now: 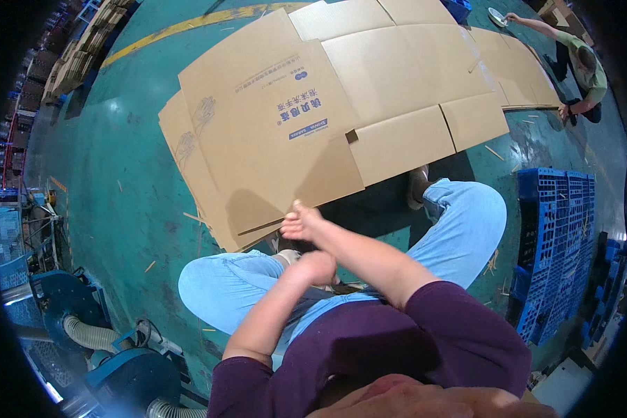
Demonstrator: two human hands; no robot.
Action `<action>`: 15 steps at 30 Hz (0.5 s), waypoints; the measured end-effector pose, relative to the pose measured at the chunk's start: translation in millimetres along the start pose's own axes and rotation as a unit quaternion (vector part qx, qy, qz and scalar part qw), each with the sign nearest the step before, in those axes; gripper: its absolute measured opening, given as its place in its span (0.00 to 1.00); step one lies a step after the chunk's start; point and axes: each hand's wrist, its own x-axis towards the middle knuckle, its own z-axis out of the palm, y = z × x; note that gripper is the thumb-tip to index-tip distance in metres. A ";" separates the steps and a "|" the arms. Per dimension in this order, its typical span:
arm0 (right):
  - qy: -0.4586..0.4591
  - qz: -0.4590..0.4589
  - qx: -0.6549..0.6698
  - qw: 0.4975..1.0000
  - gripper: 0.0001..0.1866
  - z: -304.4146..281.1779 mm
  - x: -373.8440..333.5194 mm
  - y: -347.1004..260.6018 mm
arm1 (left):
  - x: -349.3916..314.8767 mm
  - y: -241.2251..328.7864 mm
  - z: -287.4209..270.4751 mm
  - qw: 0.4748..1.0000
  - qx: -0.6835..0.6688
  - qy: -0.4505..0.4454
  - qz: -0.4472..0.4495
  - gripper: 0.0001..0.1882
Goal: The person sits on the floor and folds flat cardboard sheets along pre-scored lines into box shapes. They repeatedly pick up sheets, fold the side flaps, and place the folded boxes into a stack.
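Note:
My right hand (302,221) reaches across to the near edge of a flattened cardboard box (272,153), thumb up and fingers curled. It overlaps the edge in view; I cannot tell whether it grips the board. Just below it, over my lap, my left hand (318,267) is bent into a closed shape. Its fingers are mostly hidden, and what they hold cannot be made out. The box has blue print and line drawings of hands. It lies on another sheet whose border shows at the left.
More flattened cardboard (404,70) stretches to the far right, where another person (586,70) crouches with a white round object (497,17). Blue plastic pallets (554,244) stand at right. Blower machines with hoses (129,380) are at lower left, stacked boards (83,52) at far left. Scraps litter the green floor (139,188).

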 end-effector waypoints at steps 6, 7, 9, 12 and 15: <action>0.024 -0.104 0.070 0.992 0.09 -155.5 -38.6 -96.2 | 79.8 1.7 -78.1 0.808 0.089 0.572 0.108 0.20; 0.212 -0.182 -0.036 0.960 0.14 -166.8 -51.3 -117.1 | 102.5 -12.1 -77.4 0.804 0.140 0.572 0.082 0.20; 0.446 -0.355 0.001 0.822 0.11 -144.0 -129.6 -166.3 | 116.1 -24.6 -72.9 0.797 0.196 0.570 0.048 0.21; 0.317 -0.619 0.110 0.710 0.14 -211.2 -151.0 -224.7 | 126.4 -22.8 -65.8 0.777 0.209 0.590 0.070 0.23; 0.455 -0.530 -0.080 0.711 0.13 -218.8 -140.7 -217.0 | 135.4 -40.3 -54.0 0.760 0.186 0.617 0.077 0.25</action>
